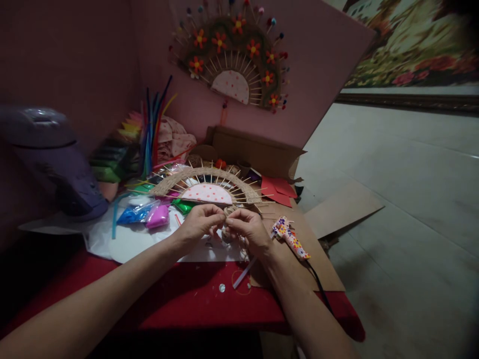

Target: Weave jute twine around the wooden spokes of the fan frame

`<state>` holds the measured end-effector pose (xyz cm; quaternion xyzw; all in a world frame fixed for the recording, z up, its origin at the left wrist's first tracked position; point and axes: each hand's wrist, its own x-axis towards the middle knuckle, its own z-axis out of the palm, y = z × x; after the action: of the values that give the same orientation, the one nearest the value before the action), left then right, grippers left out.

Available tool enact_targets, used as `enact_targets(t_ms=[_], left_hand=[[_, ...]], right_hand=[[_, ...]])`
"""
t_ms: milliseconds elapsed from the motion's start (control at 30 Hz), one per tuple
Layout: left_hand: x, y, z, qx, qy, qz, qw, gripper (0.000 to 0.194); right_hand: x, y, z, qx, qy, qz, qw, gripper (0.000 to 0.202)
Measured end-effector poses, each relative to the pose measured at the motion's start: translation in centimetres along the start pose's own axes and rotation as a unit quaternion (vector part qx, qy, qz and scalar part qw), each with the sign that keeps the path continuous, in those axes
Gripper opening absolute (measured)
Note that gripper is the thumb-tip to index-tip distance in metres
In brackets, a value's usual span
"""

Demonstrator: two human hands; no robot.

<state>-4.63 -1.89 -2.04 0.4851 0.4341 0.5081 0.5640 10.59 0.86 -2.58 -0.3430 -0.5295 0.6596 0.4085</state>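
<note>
My left hand (204,223) and my right hand (249,228) meet fingertip to fingertip over the red-covered table (179,294). Both are pinched closed around something too small to make out. Strands of brown twine (227,235) show beneath and between them. Just beyond the hands lies a half-round fan shape of sticks, with a woven twine band (187,175) and a white centre with red dots (207,193). A flower-patterned glue gun (292,237) rests on brown cardboard (318,271), right of my right hand.
Bagged blue and pink material (157,216) lies left of the hands. Farther left stands a purple container (63,169). Pipe cleaners (151,129) stand upright behind. Red sheets (277,189) lie right of the fan shape. A finished flowered fan shape (230,86) is on the pink board.
</note>
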Motion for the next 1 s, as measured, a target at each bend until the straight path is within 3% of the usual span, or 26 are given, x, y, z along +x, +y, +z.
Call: enact_targets(t_ms=[233, 633, 1000], left_hand=[[0.12, -0.04, -0.24, 0.011, -0.018, -0.012, 1.000, 0.021], [0.17, 0.05, -0.29, -0.007, -0.054, -0.026, 0.998, 0.022], [-0.22, 0.42, -0.12, 0.002, -0.079, -0.043, 0.996, 0.017]], right_hand=[[-0.12, -0.20, 0.03, -0.077, 0.024, -0.064, 0.995, 0.016], [0.17, 0.12, -0.63, -0.031, -0.007, 0.000, 1.000, 0.018], [0.01, 0.14, -0.36, -0.043, -0.030, -0.059, 0.997, 0.020]])
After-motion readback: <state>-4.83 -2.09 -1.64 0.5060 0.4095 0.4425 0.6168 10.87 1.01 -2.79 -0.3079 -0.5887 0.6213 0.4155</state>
